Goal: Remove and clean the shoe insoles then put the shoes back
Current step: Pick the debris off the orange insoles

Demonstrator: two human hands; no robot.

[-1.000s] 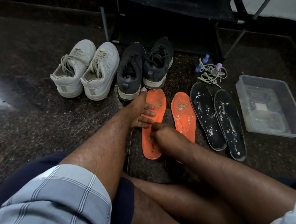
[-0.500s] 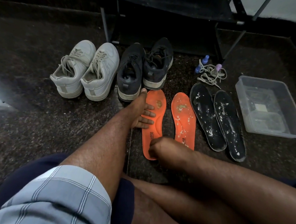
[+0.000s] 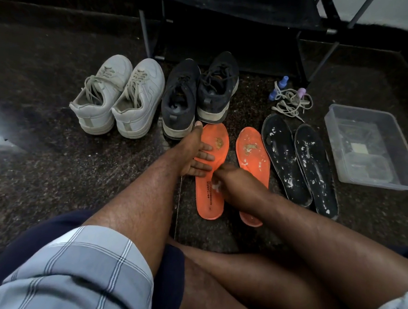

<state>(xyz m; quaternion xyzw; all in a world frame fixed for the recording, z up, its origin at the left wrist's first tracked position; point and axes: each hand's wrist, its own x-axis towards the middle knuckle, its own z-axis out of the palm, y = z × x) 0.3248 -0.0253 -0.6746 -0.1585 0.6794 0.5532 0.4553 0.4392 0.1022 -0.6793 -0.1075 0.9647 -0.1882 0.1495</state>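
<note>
While the person sits on the dark speckled floor (image 3: 57, 162), a pair of white sneakers (image 3: 117, 97) stands at the far left, heels toward the camera, with a pair of black sneakers (image 3: 197, 93) just beside them. In front of the black pair lies the left orange insole (image 3: 212, 194), its heel printed "CAMPUS MEMORYTECH". The left hand (image 3: 193, 155) rests flat on its front half, fingers straight and spread. The right hand (image 3: 233, 183) is curled round a small white cloth (image 3: 216, 185), pressing it to the middle of that insole. The right orange insole (image 3: 252, 151), spotted with dirt, lies just beside, then two black insoles (image 3: 297, 159) flecked white. Loose laces (image 3: 290, 102) lie beyond them, and a clear plastic tub (image 3: 372, 145) sits farthest right.
</note>
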